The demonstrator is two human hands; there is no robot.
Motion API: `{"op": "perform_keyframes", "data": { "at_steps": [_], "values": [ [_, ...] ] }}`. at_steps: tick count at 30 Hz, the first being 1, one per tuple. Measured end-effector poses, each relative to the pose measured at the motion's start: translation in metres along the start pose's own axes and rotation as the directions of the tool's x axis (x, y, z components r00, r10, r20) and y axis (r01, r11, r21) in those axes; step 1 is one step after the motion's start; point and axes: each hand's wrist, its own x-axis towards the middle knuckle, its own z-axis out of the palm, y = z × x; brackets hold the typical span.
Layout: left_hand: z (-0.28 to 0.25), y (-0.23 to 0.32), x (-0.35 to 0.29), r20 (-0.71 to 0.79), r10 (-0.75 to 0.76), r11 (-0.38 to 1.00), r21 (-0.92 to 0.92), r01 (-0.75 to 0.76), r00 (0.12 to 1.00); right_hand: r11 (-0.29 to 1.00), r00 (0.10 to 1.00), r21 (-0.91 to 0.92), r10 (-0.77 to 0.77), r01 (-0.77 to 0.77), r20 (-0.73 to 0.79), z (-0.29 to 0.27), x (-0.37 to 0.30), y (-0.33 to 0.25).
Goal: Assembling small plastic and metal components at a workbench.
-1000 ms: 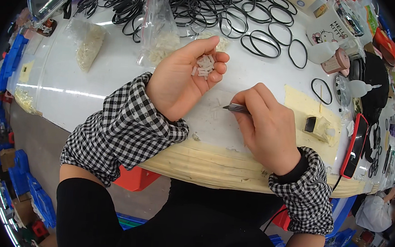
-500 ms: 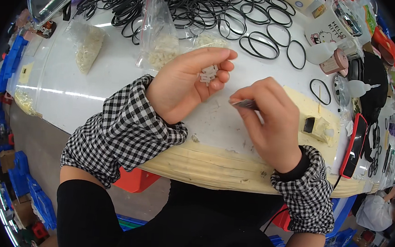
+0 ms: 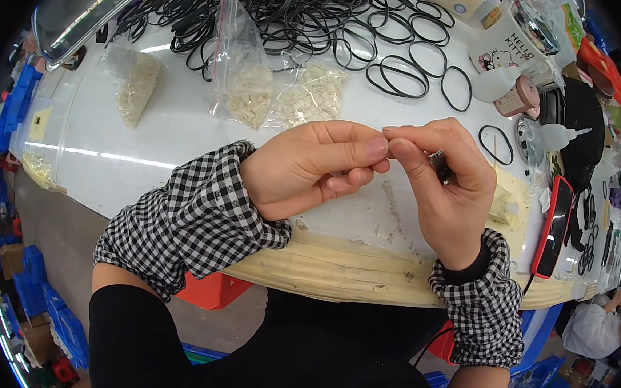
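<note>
Above the near part of the white table [image 3: 184,126], my two hands meet at their fingertips. My left hand [image 3: 316,167] is closed, thumb against forefinger, its other fingers curled over the small white pieces seen in its palm a moment before; they are hidden now. Thumb and forefinger of my right hand [image 3: 448,186] pinch at the left fingertips, where anything held is too small to make out. A dark grey, shiny piece [image 3: 440,165] is tucked inside my right hand, mostly covered by the fingers. Beyond the left hand lie clear bags [image 3: 249,94] of small whitish pieces.
Black elastic loops [image 3: 400,77] spread from a tangled heap at the back. Another clear bag [image 3: 138,91] lies at left. To the right are a white cup [image 3: 511,56], a pink jar [image 3: 516,99], a squeeze bottle [image 3: 559,137] and a red-cased phone [image 3: 556,228]. Yellowish tape covers the near edge [image 3: 341,273].
My left hand has turned over and closed, hiding the white pieces. My right hand has risen slightly; its fingertips now meet the left's, and the grey piece has shifted back into its palm.
</note>
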Motion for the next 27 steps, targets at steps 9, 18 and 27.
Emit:
{"op": "perform_keyframes", "data": {
  "at_steps": [9,18,27],
  "values": [
    [-0.0024,-0.0010,0.0029,-0.020,0.094,0.995,0.046,-0.093,0.995,0.987,0.999,-0.154,-0.038,0.042,0.025,0.0001,0.0015,-0.0095],
    [-0.0038,-0.0036,0.0017,-0.003,0.093,0.989,0.117,-0.092,0.996,0.981,0.993,-0.160,-0.105,0.113,0.057,-0.0020,0.0002,-0.0054],
    [-0.0015,-0.0007,-0.0003,-0.001,0.083,0.991,0.105,-0.083,0.997,0.927,0.983,-0.344,-0.104,0.151,0.152,-0.0032,0.0017,-0.0071]
  ]
}}
